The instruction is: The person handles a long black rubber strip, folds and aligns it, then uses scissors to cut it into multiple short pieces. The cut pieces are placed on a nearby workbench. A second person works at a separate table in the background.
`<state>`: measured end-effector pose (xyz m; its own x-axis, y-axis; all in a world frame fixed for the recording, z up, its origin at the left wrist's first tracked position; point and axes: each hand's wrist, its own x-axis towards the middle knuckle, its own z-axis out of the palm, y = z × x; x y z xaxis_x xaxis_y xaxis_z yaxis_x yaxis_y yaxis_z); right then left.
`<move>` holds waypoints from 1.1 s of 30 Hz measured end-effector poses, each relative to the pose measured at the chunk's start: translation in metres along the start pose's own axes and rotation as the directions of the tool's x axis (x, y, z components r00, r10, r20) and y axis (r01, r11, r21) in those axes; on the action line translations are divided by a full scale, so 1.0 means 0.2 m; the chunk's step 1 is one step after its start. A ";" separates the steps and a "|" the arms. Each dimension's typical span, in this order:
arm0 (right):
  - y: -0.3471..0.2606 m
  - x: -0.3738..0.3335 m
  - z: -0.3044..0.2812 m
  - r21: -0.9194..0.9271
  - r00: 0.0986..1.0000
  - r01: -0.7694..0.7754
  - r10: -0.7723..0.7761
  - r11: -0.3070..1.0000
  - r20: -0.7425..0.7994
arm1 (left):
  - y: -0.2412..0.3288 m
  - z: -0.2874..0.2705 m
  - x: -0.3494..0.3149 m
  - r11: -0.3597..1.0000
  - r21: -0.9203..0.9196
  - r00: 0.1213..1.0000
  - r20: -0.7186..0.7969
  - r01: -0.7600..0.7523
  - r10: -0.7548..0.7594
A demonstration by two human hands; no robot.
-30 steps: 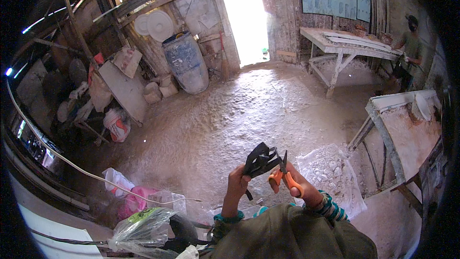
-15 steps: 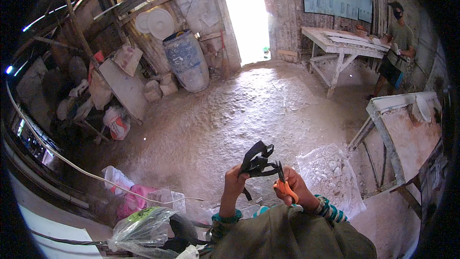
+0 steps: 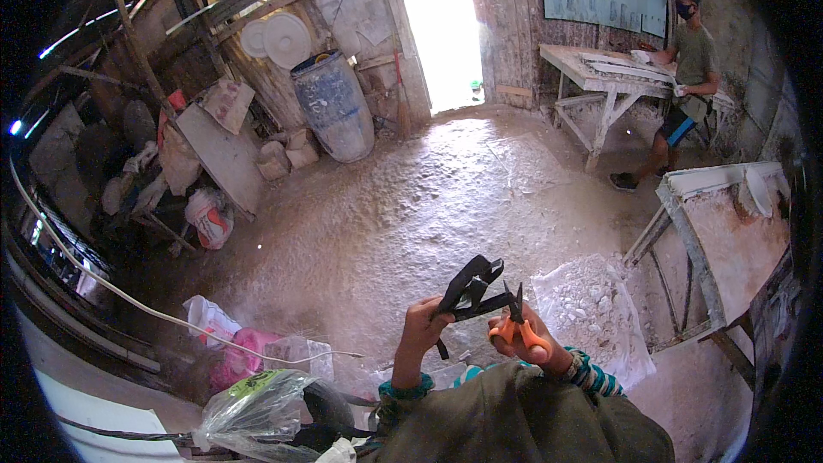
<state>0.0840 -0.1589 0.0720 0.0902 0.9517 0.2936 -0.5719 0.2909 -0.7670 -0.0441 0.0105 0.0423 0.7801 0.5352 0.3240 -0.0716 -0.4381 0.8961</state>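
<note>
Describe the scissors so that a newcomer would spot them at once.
Start from the pale sheet strewn with white chunks on the floor, right of the lower middle. Just left of it, the right hand holds the scissors. Bright orange handles and parted dark blades set them apart from the black strap-like bundle in the left hand.

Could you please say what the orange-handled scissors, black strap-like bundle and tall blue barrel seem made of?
Orange-handled scissors: smooth, probably plastic grips, evenly bright; blades likely metal, slim and dark. Black strap-like bundle: perhaps matte webbing, folding in flat bands, or soft plastic. Tall blue barrel: likely moulded plastic, rounded, dulled by whitish smears.
</note>
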 end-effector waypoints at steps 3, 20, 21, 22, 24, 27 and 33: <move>0.01 0.00 0.00 0.022 1.000 0.003 -0.002 1.000 -0.029 | -0.01 -0.01 0.00 0.999 -0.017 1.000 -0.008 0.030 -0.030; -0.04 -0.01 -0.01 -0.052 0.998 -0.050 0.047 0.997 -0.051 | -0.06 -0.06 -0.02 0.999 -0.019 0.991 -0.127 0.032 -0.034; -0.05 -0.02 -0.01 -0.051 0.997 -0.078 0.076 0.996 -0.030 | -0.06 -0.06 -0.01 1.000 0.007 0.992 -0.122 0.010 -0.009; -0.05 -0.02 -0.01 -0.052 0.994 -0.105 0.105 0.993 -0.008 | -0.05 -0.06 -0.01 0.999 0.033 0.993 -0.117 -0.012 0.016; -0.07 -0.02 0.00 -0.061 0.989 -0.147 0.148 0.987 0.009 | -0.02 -0.06 0.00 0.993 0.114 0.990 -0.140 -0.006 0.022; -0.11 0.01 0.06 -0.089 0.983 -0.181 0.182 0.979 -0.002 | 0.03 -0.04 0.01 0.962 0.270 0.970 -0.243 0.048 0.020; -0.04 0.05 0.08 -0.155 0.982 -0.183 0.187 0.971 0.013 | 0.06 0.04 0.00 0.890 0.453 0.888 -0.430 0.053 0.166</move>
<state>0.0764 -0.1538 0.0891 -0.0289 0.9879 0.1522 -0.4452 0.1236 -0.8869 -0.0405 0.0000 0.0510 0.4134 0.7128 0.5666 0.2596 -0.6887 0.6770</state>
